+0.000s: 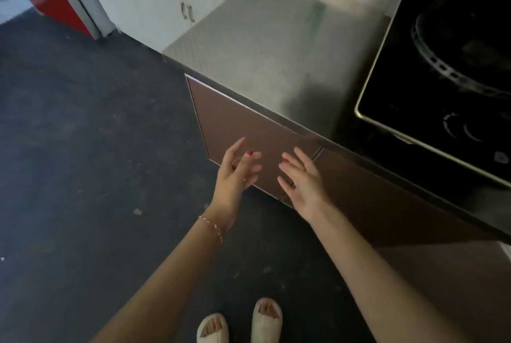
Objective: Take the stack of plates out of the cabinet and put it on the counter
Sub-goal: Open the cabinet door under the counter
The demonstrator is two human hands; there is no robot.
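Hands first: our left hand (237,174) and right hand (302,181) hover at the shut cabinet door (243,127), fingers spread wide, holding nothing. Plates are out of sight, presumably inside. Next we must open that door; the counter (276,38) waits above.

Two bare forearms with no sleeves, left hand (235,174) had red-painted nails and a thin ring on one finger, a fine beaded bracelet (211,228) sat at the left wrist, right hand (302,182) unadorned, pale open-toed slippers (239,322) on both feet
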